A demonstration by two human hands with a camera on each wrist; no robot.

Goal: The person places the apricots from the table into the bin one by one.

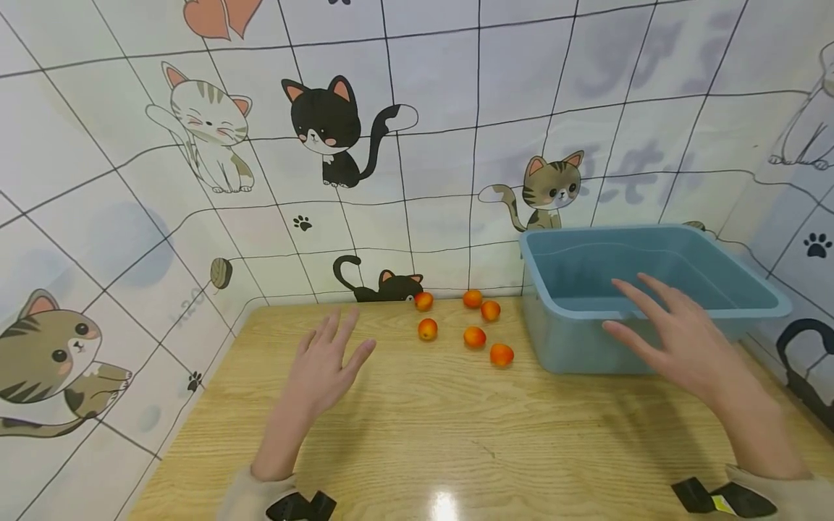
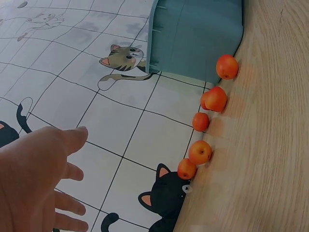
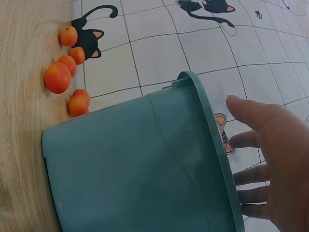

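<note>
Several small orange fruits [image 1: 474, 336] lie loose on the wooden table [image 1: 456, 441] near the back wall; they also show in the left wrist view [image 2: 214, 99] and the right wrist view [image 3: 57, 77]. A blue plastic tub [image 1: 567, 344] stands just right of them, and no contents show inside it. My left hand [image 1: 348, 340] hovers flat with fingers spread, a short way left of the fruits, holding nothing [image 2: 43, 179]. My right hand [image 1: 628, 315] is open with straight fingers over the tub's front rim [image 3: 212, 125], also holding nothing.
A tiled wall with cartoon cats [image 1: 326, 130] closes the table at the back and both sides. Bare wood lies between my hands and the near edge.
</note>
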